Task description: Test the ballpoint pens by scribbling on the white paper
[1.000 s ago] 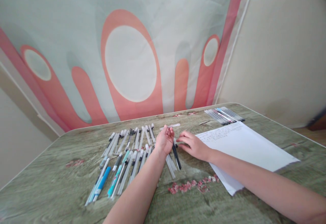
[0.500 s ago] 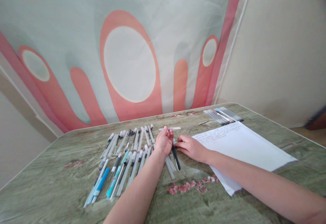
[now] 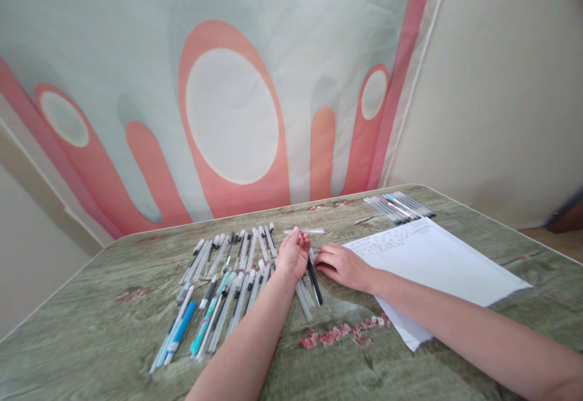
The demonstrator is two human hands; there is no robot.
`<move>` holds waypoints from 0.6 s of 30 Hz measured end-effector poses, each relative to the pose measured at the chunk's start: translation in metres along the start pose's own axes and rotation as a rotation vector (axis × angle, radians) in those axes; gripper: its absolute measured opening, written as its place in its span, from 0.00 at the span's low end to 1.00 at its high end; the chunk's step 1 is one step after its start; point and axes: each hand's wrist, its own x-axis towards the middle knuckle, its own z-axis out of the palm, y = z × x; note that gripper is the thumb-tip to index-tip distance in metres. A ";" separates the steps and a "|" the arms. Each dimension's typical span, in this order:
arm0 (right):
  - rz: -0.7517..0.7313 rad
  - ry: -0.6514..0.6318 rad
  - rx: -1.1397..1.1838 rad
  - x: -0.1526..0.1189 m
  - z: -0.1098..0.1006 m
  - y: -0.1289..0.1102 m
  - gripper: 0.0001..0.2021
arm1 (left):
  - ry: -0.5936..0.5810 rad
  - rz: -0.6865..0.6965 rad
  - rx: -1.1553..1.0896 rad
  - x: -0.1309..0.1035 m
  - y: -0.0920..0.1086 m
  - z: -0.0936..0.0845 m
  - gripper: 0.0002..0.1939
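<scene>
My left hand (image 3: 295, 255) is over the middle of the table, palm turned up and fingers curled. A thin, clear pen (image 3: 314, 231) lies crosswise at its fingertips and seems pinched there; the fingers partly cover it. Just right of that hand a black pen (image 3: 314, 282) rests on the table beside several clear pens (image 3: 303, 299). My right hand (image 3: 341, 265) is palm down, its fingers bent and closed, close to the black pen's right side. What its fingertips hold, if anything, is hidden.
Several capped pens (image 3: 248, 249) lie in a back row, with more pens (image 3: 223, 313) in front, including a blue marker (image 3: 182, 328). A written sheet of paper (image 3: 437, 261) lies under my right forearm. Another row of pens (image 3: 398, 206) is at the back right.
My right hand has drawn slightly right, away from the black pen. My left hand and the clear pen have shifted very slightly right.
</scene>
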 end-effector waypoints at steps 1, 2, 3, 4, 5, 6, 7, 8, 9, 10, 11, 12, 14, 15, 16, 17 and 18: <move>0.001 0.002 -0.008 0.000 0.000 0.000 0.05 | -0.002 0.000 0.000 0.000 0.000 0.000 0.05; 0.000 0.006 -0.014 0.000 0.000 0.000 0.05 | -0.003 0.000 -0.002 0.001 0.000 -0.001 0.05; -0.002 0.011 -0.018 -0.001 0.000 0.000 0.05 | -0.005 0.000 -0.002 0.001 0.000 -0.001 0.05; 0.000 0.020 -0.018 -0.001 0.000 0.000 0.05 | -0.007 -0.001 -0.003 0.001 0.000 -0.001 0.05; 0.008 0.034 -0.009 -0.001 0.000 0.000 0.06 | -0.008 -0.001 -0.004 0.001 0.000 -0.001 0.05; 0.024 0.059 0.010 -0.001 0.000 0.000 0.06 | -0.008 -0.001 -0.004 0.001 0.000 -0.001 0.05; 0.046 0.099 0.038 -0.001 0.000 0.000 0.07 | -0.007 -0.001 -0.003 0.001 0.000 -0.001 0.05; 0.071 0.153 0.073 -0.001 0.000 0.001 0.07 | -0.004 -0.001 -0.001 0.001 0.000 -0.001 0.05; 0.095 0.218 0.112 0.000 -0.001 0.001 0.08 | -0.002 0.000 0.002 0.001 0.000 -0.001 0.05; 0.115 0.290 0.149 0.000 -0.002 0.001 0.08 | -0.001 0.005 0.005 0.001 0.000 -0.001 0.05; 0.131 0.361 0.180 0.001 -0.003 0.002 0.08 | -0.002 0.011 0.010 0.000 0.000 -0.001 0.05; 0.143 0.427 0.200 0.002 -0.004 0.002 0.07 | -0.004 0.020 0.016 0.000 0.000 -0.001 0.05; 0.160 0.533 0.217 0.003 -0.007 0.002 0.06 | -0.012 0.041 0.031 0.000 -0.001 -0.001 0.05; 0.166 0.575 0.215 0.004 -0.009 0.002 0.06 | -0.016 0.050 0.037 0.000 -0.001 -0.001 0.05; 0.171 0.607 0.212 0.004 -0.010 0.002 0.06 | -0.020 0.056 0.043 0.000 -0.001 -0.001 0.05; 0.172 0.626 0.209 0.004 -0.011 0.002 0.06 | -0.022 0.060 0.048 0.000 -0.001 -0.001 0.05; 0.173 0.639 0.209 0.004 -0.011 0.002 0.06 | -0.023 0.062 0.051 -0.001 -0.001 -0.001 0.05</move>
